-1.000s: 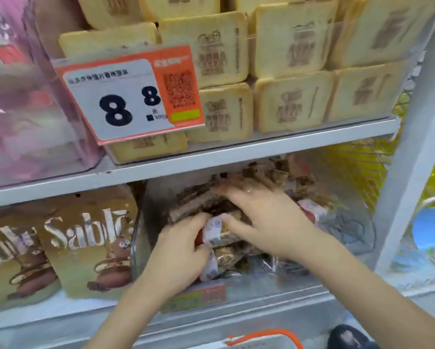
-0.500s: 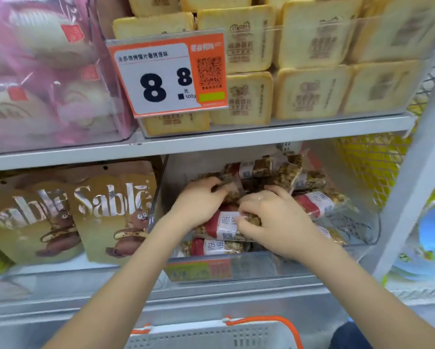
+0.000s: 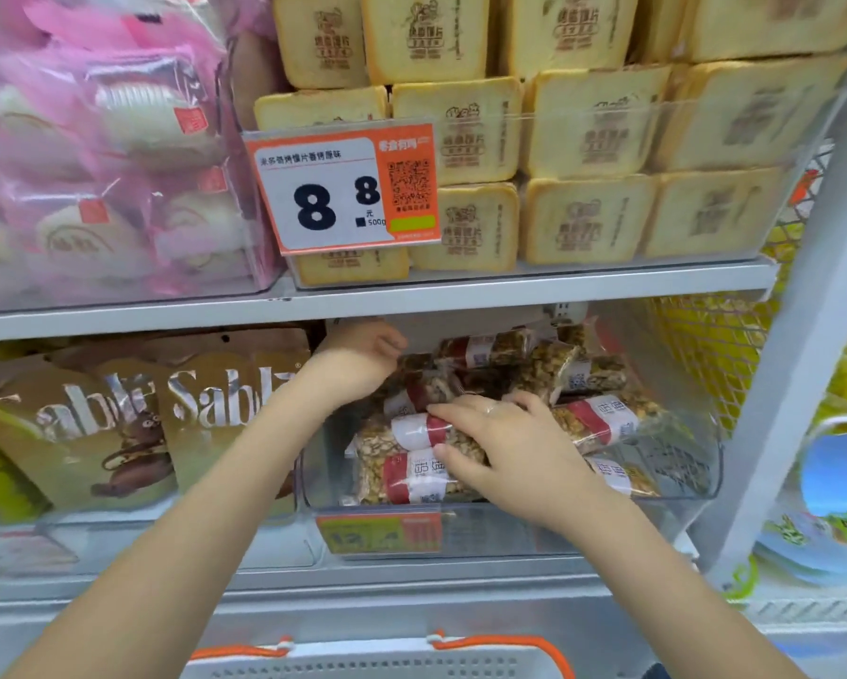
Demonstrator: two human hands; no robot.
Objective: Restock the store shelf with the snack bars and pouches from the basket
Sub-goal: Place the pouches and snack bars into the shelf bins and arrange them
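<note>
Two hands were inside the clear bin (image 3: pixel 681 487) on the lower shelf (image 3: pixel 411 580), right of the middle of the frame. It held a pile of snack bars (image 3: pixel 500 355). The right hand (image 3: pixel 505 448) lay on the front bars, its fingers (image 3: pixel 453 415) spread and reaching left over a bar with a red and white label (image 3: pixel 419 429). The left hand (image 3: pixel 362 355) reached to the back of the pile, just under the upper shelf (image 3: pixel 509 286); its fingers looked curled, but I could not tell if they held a bar. I think the step was tidying the bars just put in. Next, both hands would need to come out and go down to the basket (image 3: pixel 362 664) at the bottom edge for more
</note>
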